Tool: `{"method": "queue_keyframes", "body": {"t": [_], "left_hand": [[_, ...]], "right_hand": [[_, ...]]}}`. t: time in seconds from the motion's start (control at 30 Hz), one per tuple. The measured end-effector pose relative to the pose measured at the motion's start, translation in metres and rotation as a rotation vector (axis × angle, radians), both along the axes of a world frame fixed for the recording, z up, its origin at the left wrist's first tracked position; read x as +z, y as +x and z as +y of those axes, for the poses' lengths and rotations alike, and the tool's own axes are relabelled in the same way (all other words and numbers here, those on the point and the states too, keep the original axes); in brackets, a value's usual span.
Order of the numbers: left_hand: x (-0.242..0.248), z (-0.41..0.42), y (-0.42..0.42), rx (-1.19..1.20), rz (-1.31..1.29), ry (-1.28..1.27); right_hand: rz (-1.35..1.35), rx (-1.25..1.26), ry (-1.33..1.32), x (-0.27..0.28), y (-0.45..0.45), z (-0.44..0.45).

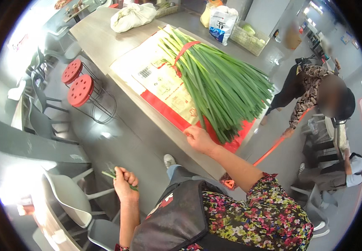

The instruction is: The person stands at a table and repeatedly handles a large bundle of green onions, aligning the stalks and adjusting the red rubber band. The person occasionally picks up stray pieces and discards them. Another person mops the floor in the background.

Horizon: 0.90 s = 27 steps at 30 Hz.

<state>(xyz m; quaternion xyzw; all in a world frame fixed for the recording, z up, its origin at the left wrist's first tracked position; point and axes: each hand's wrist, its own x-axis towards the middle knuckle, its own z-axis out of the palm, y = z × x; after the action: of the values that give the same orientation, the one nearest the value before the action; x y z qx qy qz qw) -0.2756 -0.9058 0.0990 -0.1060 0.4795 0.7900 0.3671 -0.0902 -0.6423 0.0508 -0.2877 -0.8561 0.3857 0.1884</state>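
My left hand (126,183) is closed around a few thin green stems (108,174), held out over the floor to the left of the table. Their pale ends stick out past the thumb, and a bit of green leaf shows below the fingers. My right hand (199,139), its fingers curled in, is at the near edge of a red and cream printed sheet (165,105). Nothing shows in it. Just beyond it, a large bunch of garlic chives (218,78) lies fanned out on the sheet, bound near its pale ends by a red tie (184,51).
The sheet covers part of a long table (96,23), where a white cloth bag (133,17) also rests. Red stools (80,91) and grey chairs (68,194) stand to the left. On the right a person (306,81) bends over a red-handled mop (272,147); another person (341,172) sits.
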Motion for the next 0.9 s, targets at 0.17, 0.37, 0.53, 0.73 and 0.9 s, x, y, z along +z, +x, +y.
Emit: {"method": "queue_keyframes", "body": {"t": [0.17, 0.37, 0.53, 0.73, 0.9], "left_hand": [[0.015, 0.047, -0.063, -0.153, 0.046, -0.093], [0.034, 0.116, -0.128, -0.299, 0.056, -0.191], [0.032, 0.199, -0.177, -0.601, 0.122, -0.29], [-0.011, 0.341, -0.262, -0.908, 0.669, -0.415], [-0.042, 0.45, -0.319, -1.178, 0.904, -0.424]], "right_hand": [[0.027, -0.158, -0.175, -0.01, -0.048, 0.013], [0.014, -0.214, -0.128, -0.013, -0.097, 0.04], [-0.144, -0.34, -0.113, -0.035, -0.102, 0.063], [-0.459, -0.533, -0.087, -0.024, -0.13, 0.061], [-0.547, -0.768, -0.066, -0.017, -0.154, 0.051]]}}
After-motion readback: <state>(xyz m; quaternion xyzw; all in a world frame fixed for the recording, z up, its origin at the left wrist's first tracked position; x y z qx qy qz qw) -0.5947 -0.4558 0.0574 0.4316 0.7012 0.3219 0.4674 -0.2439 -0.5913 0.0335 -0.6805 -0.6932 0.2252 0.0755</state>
